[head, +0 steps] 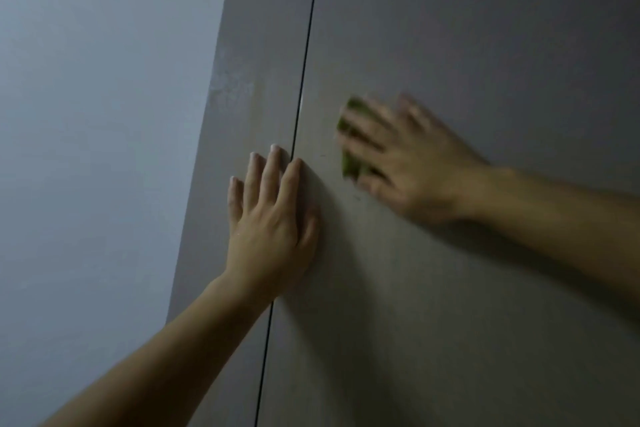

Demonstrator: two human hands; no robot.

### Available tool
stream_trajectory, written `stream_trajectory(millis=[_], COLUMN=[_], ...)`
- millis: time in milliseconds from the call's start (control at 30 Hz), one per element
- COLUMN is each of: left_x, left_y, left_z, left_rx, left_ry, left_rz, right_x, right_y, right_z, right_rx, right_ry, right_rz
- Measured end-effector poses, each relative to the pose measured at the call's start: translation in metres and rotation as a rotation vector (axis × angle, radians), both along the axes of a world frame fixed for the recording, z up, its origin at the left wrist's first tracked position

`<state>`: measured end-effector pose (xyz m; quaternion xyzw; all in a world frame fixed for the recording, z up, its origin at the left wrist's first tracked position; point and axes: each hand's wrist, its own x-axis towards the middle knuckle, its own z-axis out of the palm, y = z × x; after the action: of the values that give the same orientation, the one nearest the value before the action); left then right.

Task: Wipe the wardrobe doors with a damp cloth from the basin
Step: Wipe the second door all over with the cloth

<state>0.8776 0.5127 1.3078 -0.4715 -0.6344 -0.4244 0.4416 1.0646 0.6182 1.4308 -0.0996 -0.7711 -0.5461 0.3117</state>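
Observation:
Two grey-brown wardrobe doors fill the view, a narrow left door (242,45) and a wide right door (467,45), split by a thin dark gap (306,45). My left hand (273,218) lies flat with straight fingers across the gap, pressing on both doors. My right hand (401,163) is blurred by motion and presses a green cloth (349,163) flat against the right door; only the cloth's left edge shows past the fingers.
A pale blue-grey wall (97,149) runs along the left of the wardrobe. A faint whitish smudge (232,83) marks the left door above my left hand. The basin is out of view.

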Motion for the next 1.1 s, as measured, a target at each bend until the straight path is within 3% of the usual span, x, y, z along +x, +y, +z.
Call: stream_trajectory(millis=[67,100,267,333,433,500,633,700,867,933,1033,1100], left_x=[-0.013,-0.021,-0.05,-0.053,-0.059,-0.063,-0.065,-0.063,-0.059,-0.059,-0.06,-0.059], left_y=[-0.004,-0.007,-0.019,-0.02,-0.02,-0.019,-0.018,-0.016,-0.013,-0.013,-0.016,-0.017], left_z=[-0.003,-0.004,-0.006,-0.012,-0.027,-0.037,-0.055,-0.064,-0.088,-0.095,-0.101,-0.104], left_rx=[-0.008,-0.006,-0.074,-0.062,-0.007,0.014,0.045,0.065,0.048,0.045,0.042,0.038], left_ry=[0.034,0.03,-0.007,0.009,0.035,0.034,0.019,0.012,-0.001,0.001,-0.006,-0.019], left_rz=[0.027,0.047,0.09,0.073,0.074,0.079,0.079,0.084,0.086,0.083,0.079,0.077], right_x=[-0.003,-0.007,-0.05,-0.073,-0.085,-0.09,-0.123,-0.144,-0.154,-0.152,-0.154,-0.161], right_y=[-0.006,-0.01,-0.032,-0.041,-0.046,-0.049,-0.065,-0.077,-0.075,-0.076,-0.083,-0.087], right_z=[-0.003,0.012,0.084,0.059,0.013,0.023,0.09,0.089,0.013,0.037,0.077,0.058], right_rx=[0.016,0.001,-0.207,-0.133,-0.018,0.003,-0.113,-0.142,0.048,0.01,-0.144,-0.14], right_ry=[-0.139,-0.11,0.336,0.226,-0.113,-0.169,0.138,0.19,-0.311,-0.235,0.093,0.09], right_rz=[0.0,-0.001,-0.042,-0.036,-0.013,0.005,-0.027,-0.015,0.011,-0.011,-0.011,-0.008])
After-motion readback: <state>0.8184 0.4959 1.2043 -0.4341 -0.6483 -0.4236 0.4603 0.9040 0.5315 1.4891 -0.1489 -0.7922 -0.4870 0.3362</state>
